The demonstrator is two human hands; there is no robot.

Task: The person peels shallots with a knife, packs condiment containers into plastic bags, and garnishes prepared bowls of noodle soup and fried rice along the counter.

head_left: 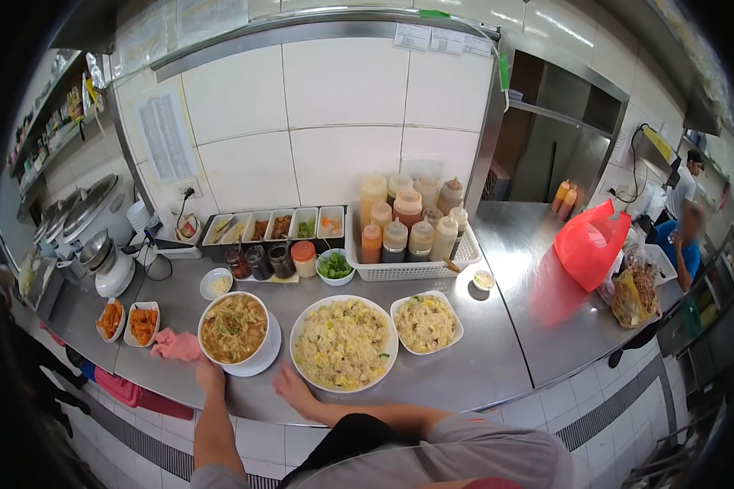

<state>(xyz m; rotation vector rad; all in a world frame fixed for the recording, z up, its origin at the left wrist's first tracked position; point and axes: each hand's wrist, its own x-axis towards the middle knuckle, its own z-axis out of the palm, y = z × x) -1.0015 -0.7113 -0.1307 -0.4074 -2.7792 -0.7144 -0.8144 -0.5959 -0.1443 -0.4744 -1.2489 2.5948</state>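
My left hand (210,376) is at the near left side of a white bowl of noodle soup (234,328), beside a pink cloth (177,345); its fingers are mostly hidden. The bowl stands over a white plate (267,350) that shows on its right. My right hand (292,386) is held open near the counter's front edge, between the soup and a large round plate of fried rice (342,343). A smaller squarish bowl of fried rice (426,323) stands to the right of the large plate.
Two dishes of orange food (143,323) sit at left. Behind are a small dish (216,284), jars (281,262), a bowl of greens (334,266) and a basket (415,267) of sauce bottles. A red bag (593,244) stands at right; two people are beyond.
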